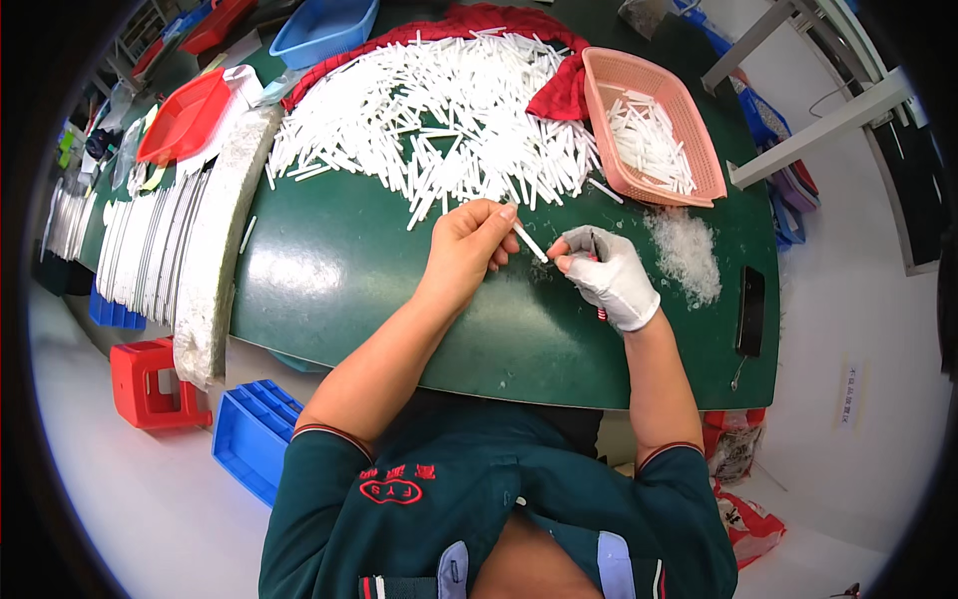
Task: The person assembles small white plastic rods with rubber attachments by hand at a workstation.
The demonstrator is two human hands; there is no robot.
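Note:
Bare-skinned, my left hand point(462, 248) pinches a short white plastic stick point(531, 243) between thumb and fingers, its free end slanting down toward the right. My right hand point(613, 280) wears a white glove that leaves some fingertips uncovered. Its fingers are curled around a slim tool, mostly hidden; a bit of its red handle point(602, 312) shows below the palm. The right fingertips are close to the stick's free end, with a small gap between. Beyond both hands, a broad heap of similar white sticks point(439, 120) covers the far part of the green table point(329, 270).
A pink basket point(714, 180) holding white sticks stands at the far right. Clear plastic shavings point(686, 255) lie near a black phone-like object point(750, 311). Red cloth point(561, 92) edges the heap. Left are a pale foam-like strip point(215, 260), a red tray point(187, 118) and a red stool point(150, 384).

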